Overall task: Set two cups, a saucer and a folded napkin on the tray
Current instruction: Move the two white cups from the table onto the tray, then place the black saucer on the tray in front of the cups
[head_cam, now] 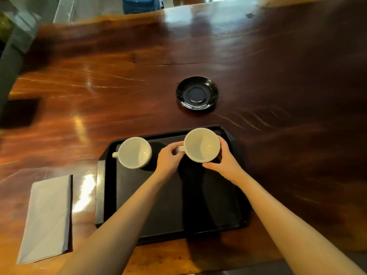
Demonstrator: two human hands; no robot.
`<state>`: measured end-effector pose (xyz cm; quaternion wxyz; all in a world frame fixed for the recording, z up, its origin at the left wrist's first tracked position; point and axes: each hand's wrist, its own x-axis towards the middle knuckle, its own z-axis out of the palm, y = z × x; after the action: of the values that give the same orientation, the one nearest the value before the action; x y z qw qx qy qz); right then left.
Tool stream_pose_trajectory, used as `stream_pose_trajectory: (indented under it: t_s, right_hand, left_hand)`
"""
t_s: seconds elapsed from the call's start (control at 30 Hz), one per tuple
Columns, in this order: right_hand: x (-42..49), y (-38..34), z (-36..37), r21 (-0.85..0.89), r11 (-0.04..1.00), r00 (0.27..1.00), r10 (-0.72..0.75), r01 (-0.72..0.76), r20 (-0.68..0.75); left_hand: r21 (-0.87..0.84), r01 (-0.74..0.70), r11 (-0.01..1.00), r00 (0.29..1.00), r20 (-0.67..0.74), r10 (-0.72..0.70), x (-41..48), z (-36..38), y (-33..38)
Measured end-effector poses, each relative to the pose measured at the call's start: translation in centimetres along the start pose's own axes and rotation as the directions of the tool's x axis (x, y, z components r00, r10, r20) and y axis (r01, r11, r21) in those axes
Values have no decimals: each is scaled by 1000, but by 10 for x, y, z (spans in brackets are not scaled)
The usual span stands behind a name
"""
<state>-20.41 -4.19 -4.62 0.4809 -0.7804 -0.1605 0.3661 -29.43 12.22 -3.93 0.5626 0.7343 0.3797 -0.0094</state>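
Two cups were at the tray (228, 219) by this point, so roughly half the job looked done. The left cup (134, 152) sat on the tray's far left corner, empty, handle pointing left. The right cup (202, 144), also empty, was over the far right part of the tray with both hands on it; hard to say whether it had touched down or was just above the tray. The left hand (167, 158) pinched the handle, and the right hand (223, 159) was wrapped around the cup's right side and near edge, fingers closed against the wall.

Still left: the saucer (197, 93), black and empty, sat on the surface (99, 86) well beyond the tray's far edge. The napkin (47, 219) lay folded on the surface just left of the tray, near the person. Besides the cups, the tray held nothing, so there was plenty of room for both.
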Motion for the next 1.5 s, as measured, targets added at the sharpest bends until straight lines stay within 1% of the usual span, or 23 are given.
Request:
stream_pose_trajectory:
  t_s: [0.27, 0.37, 0.47, 0.53, 0.6, 0.67, 0.77, 0.83, 0.9, 0.97, 1.07, 1.17, 1.4, 1.5]
  right_hand:
    - [0, 1, -5, 0, 1000, 1000, 12, -12, 6]
    - [2, 1, -8, -23, 999, 999, 34, -33, 25]
    - [5, -2, -15, -112, 992, 997, 62, -56, 49]
    - [7, -9, -25, -192, 976, 989, 119, -101, 85]
    - [12, -19, -37, -248, 957, 971, 190, -151, 144]
    - [18, -33, -51, -316, 932, 949, 248, -179, 194]
    - [28, -58, -71, -466, 865, 918, 322, -185, 232]
    - [38, -74, -81, -505, 838, 891, 375, -208, 255]
    - [50, -91, -91, -567, 800, 878, 400, -195, 263]
    - [63, -107, -100, -628, 758, 869, 420, -177, 262]
    - [90, -125, -111, -684, 711, 876, 423, -162, 233]
    - [109, -132, -116, -736, 663, 896, 399, -136, 194]
    - [164, -135, -119, -775, 626, 910, 368, -89, 192]
    - [186, -130, -117, -771, 632, 919, 344, -75, 192]
  left_hand:
    - [-43, -6, 999, 999, 31, 7, 2, 1, -1]
    - [-21, -5, 1000, 999, 50, 6, 3, 0, -1]
    - [140, -67, 988, 993, 101, 53, 3, -8, 3]
    - [279, -105, 954, 988, 138, 69, 7, -16, 7]
    - [377, -118, 919, 988, 137, 71, 13, -28, 13]
    - [406, -135, 904, 988, 124, 92, 18, -38, 26]
    - [425, -188, 885, 982, 108, 157, 27, -51, 59]
    - [468, -222, 855, 975, 130, 182, 35, -57, 83]
    - [559, -226, 797, 973, 174, 153, 45, -60, 106]
    - [625, -206, 753, 969, 239, 67, 57, -63, 121]
    - [653, -152, 742, 947, 311, -80, 79, -65, 135]
    - [663, -136, 736, 941, 319, -113, 90, -64, 141]
    - [697, -97, 710, 936, 306, -173, 136, -58, 141]
    - [720, -90, 688, 929, 309, -203, 157, -54, 137]
